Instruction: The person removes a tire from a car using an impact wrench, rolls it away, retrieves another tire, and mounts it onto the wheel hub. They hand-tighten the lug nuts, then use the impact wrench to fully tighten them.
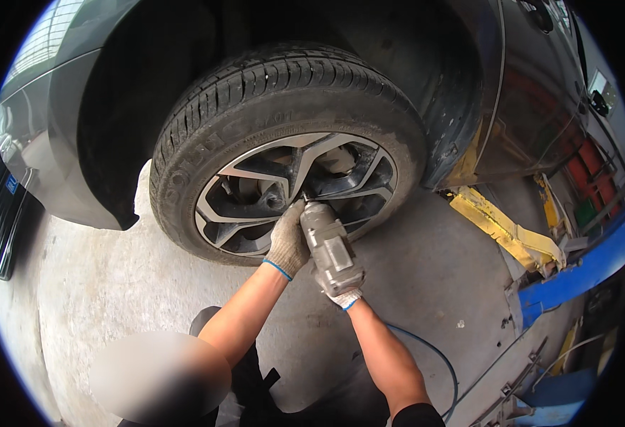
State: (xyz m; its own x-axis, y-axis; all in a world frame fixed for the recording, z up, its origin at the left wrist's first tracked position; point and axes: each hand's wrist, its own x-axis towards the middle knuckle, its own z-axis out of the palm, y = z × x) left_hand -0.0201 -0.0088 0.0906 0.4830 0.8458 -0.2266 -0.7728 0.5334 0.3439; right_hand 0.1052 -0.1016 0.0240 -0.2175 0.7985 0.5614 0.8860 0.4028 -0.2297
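Note:
An impact wrench (332,250) with a worn grey metal body points up at the middle of a car wheel. My right hand (345,296), in a knitted glove with a blue cuff edge, grips it from underneath at the rear; most of its fingers are hidden behind the tool. My left hand (289,242), in a similar glove, closes around the wrench's front end, close to the wheel's hub. The wheel has a black-and-silver alloy rim (293,141) and a dusty black tyre (184,156). The socket's tip is partly hidden by my left hand.
A dark grey car body (63,135) arches over the wheel, which hangs above the concrete floor (113,285). To the right are a yellow lift arm (501,226) and a blue lift beam (576,274). A blue air hose (440,356) curves along the floor beside my right forearm.

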